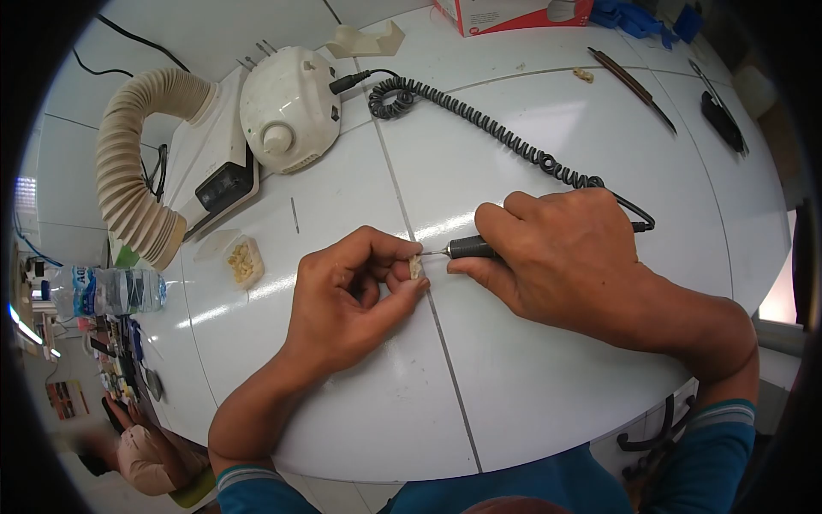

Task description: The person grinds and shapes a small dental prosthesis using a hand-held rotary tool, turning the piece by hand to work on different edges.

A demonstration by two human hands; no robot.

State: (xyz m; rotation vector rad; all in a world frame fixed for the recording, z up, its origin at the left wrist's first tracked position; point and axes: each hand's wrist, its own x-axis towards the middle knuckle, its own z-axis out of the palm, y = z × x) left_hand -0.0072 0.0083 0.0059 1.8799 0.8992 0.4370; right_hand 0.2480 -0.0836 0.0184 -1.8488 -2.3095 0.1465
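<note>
Head view, first note: left hand point(351, 300) has thumb and forefinger pinched together on a small pale piece point(416, 268), other fingers curled behind. Right hand point(561, 257) is clamped round a hand drill point(471, 248), its thin bit point(436, 253) pointing at the left fingertips.

Checker: Is the bit touching the piece?

Note-taker: Cannot tell. Tip ends at or just beside the piece's far end, very near the left forefinger.

Checker: Where is care needed, then?

Note-taker: My judgement: at that forefinger. Better to pinch lower, leave the worked edge bare, and use light strokes directed away from skin. Right thumb sits well forward on the drill, which should help control. Bracing both hands on the table point(531, 394) would steady things.

Checker: Cord?

Note-taker: Coiled cord point(488, 124) lies beyond the right hand, leading to a white motor box point(291, 111) beyond the left. Slack is best clear of the right wrist.

Checker: Other items?

Note-taker: Tub point(251, 282) of pale bits point(243, 259) left of the left hand; ribbed hose point(118, 163) farther out, same side.
</note>
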